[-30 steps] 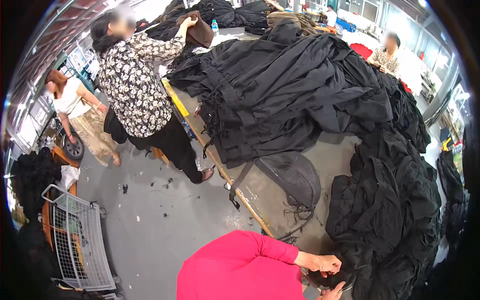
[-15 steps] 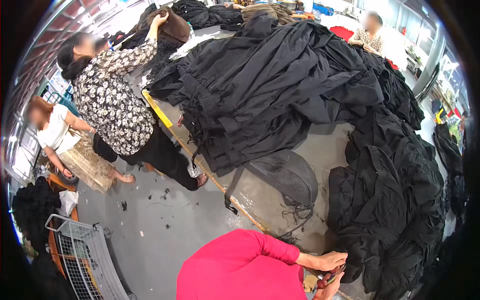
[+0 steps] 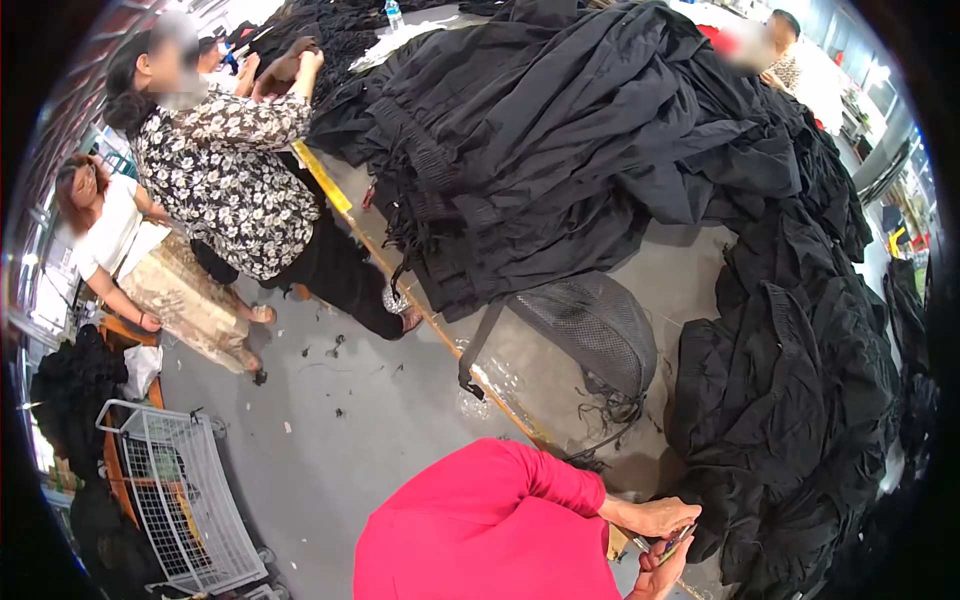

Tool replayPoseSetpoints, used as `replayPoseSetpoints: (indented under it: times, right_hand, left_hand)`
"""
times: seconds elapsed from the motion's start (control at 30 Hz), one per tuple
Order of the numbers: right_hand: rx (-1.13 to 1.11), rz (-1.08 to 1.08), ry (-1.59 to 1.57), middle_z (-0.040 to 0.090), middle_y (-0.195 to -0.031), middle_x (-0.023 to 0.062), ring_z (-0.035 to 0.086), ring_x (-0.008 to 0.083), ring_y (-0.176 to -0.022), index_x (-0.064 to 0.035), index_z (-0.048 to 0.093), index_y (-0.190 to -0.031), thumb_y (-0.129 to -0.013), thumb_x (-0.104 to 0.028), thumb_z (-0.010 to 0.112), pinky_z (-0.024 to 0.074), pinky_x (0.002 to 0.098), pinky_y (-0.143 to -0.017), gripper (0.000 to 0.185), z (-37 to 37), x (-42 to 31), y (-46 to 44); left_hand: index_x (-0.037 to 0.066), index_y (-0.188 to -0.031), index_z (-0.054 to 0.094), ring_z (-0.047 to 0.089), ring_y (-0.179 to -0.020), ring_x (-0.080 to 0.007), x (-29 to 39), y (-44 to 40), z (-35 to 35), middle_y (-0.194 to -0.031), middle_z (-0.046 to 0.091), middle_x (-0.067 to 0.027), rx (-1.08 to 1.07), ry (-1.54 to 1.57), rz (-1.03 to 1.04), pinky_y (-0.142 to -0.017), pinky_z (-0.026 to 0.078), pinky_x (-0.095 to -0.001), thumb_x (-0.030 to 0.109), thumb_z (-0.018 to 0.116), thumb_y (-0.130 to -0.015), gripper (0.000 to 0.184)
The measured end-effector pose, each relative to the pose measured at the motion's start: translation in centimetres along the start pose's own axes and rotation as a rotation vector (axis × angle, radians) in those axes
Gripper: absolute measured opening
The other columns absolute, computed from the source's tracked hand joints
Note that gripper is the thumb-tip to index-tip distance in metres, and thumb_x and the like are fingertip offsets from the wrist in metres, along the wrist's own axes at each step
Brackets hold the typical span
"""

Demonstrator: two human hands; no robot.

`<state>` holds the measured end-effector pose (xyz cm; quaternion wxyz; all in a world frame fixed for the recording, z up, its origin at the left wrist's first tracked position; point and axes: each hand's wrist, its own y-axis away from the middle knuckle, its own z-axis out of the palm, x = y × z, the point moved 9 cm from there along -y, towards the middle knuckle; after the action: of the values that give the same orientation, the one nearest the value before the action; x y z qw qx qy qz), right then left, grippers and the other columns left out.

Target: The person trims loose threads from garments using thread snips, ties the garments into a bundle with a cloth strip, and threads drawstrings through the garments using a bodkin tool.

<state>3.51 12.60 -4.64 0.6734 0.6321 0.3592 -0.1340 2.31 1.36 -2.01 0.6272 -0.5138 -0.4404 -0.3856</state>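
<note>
My left hand reaches from a red sleeve at the lower right. Its fingers are bent together beside a heap of black garments, and what they pinch is too small to make out. Just below, my right hand is closed around a small slim tool that looks like thread snips. The tool's tip points up toward my left fingers. A grey mesh bag with a dark strap lies on the table, beyond my red sleeve.
A large black garment pile covers the far table. A person in a floral top holds brown cloth. Another person in a white top stands behind. A wire cart stands on the floor. Yellow tape marks the table edge.
The view has shifted slightly. The person in the floral top has lowered the brown cloth and now has it bunched up. My hands stay close together beside the black garments.
</note>
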Motion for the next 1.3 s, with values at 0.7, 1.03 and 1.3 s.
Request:
replayPoseSetpoints:
  times: [0.7, 1.03, 1.3]
  right_hand:
    - [0.057, -0.351, -0.126, 0.049, -0.078, -0.0053, 0.042, 0.0049, -0.059, -0.0124, 0.051, -0.102, -0.087, -0.041, 0.049, 0.0313, 0.0181, -0.047, 0.032, -0.8, -0.9, 0.9]
    - [0.396, -0.313, -0.289, 0.031, -0.057, -0.0088, 0.024, 0.0008, -0.045, -0.0046, 0.053, -0.082, -0.086, -0.021, 0.053, 0.0186, 0.0184, -0.039, 0.017, -6.1, 2.4, 6.6]
    - [0.524, -0.477, -0.164, 0.033, -0.058, -0.0097, 0.026, -0.0011, -0.045, -0.0073, 0.056, -0.085, -0.085, -0.023, 0.057, 0.0204, 0.0172, -0.040, 0.016, -5.1, 0.4, 6.1]
  left_hand:
    - [0.002, -0.069, 0.051, 0.058, -0.062, -0.0203, 3.6, 0.2, -3.4, -0.066, 0.057, -0.0098, -0.108, -0.074, -0.192, -0.053, 0.044, -0.0351, 0.009, 0.059, -0.067, 0.011]
    - [0.002, -0.080, 0.045, 0.059, -0.060, -0.0197, 5.4, 6.9, -7.2, -0.065, 0.056, -0.0114, -0.386, 0.666, -0.799, -0.051, 0.048, -0.0279, 0.014, 0.045, -0.091, 0.016]
    - [-0.001, -0.079, 0.053, 0.053, -0.052, -0.0085, 6.2, 6.2, 0.8, -0.061, 0.055, -0.0045, -0.912, 0.096, -0.819, -0.049, 0.044, -0.0216, 0.011, 0.049, -0.087, 0.014]
